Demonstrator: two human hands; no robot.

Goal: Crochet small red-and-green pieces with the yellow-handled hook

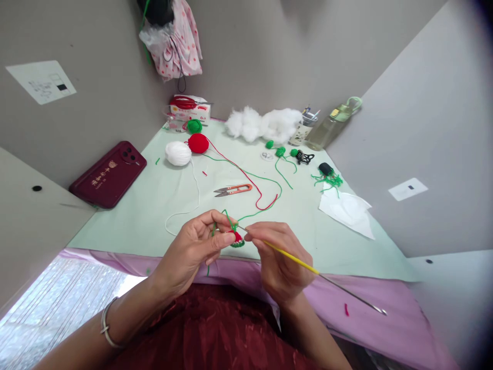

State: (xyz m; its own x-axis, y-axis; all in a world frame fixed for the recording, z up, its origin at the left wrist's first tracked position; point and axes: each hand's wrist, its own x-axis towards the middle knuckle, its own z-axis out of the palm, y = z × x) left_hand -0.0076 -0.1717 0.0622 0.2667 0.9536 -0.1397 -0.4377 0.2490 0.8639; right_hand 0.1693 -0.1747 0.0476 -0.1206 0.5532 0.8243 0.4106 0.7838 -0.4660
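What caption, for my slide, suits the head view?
Left hand pinches red and green crochet piece; right hand holds crochet hook.

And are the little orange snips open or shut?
Open: the snips lie on the pale green tabletop with their two grey blade tips apart, a gap showing between them.
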